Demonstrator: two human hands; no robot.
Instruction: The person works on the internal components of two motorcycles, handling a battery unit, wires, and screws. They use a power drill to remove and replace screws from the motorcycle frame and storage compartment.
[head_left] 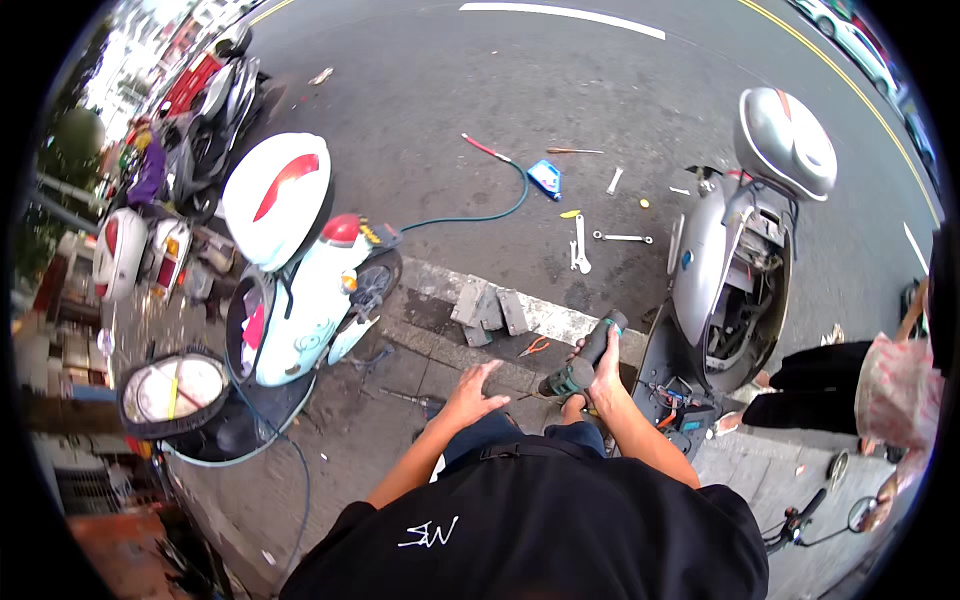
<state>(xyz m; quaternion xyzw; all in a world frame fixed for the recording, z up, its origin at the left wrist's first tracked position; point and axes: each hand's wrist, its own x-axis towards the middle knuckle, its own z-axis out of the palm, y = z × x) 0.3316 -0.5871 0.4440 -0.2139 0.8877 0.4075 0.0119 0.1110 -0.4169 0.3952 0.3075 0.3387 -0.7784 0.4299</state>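
My right hand is closed round a green and black cordless drill, held low in front of my body. My left hand is open and empty, to the left of the drill, with its fingers apart. Just beyond them, orange-handled pliers lie on the pavement beside a few grey blocks at the kerb. Right of the drill, small tools lie beside a silver scooter whose body is opened up and has a silver top box.
A pale scooter stands left, among parked motorcycles. A hose, bottle and wrenches lie on the road. A person in black trousers is at the right, near handlebars. Cars are at the top right.
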